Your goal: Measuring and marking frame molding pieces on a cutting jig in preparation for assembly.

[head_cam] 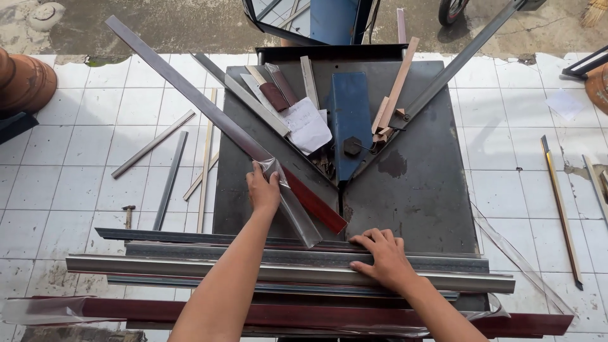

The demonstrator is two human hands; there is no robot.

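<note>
Steel-grey table (418,183) | our left hand (263,190) grips the long moulding strip (215,117) (plastic-wrapped), laid diagonally on the table | our right hand (383,256) rests flat, fingers spread, on stacked strips (190,266) at the near edge.

- Two hands in shot: left hand (263,190), right hand (384,258).
- One grey cutting table (424,183).
- One blue blade housing (349,120).
- One small hammer (128,214) on the tiles.
- One crumpled white paper (308,125).
- One long silver moulding strip (209,114) lying diagonally.
- One terracotta pot (22,81), far left.
</note>
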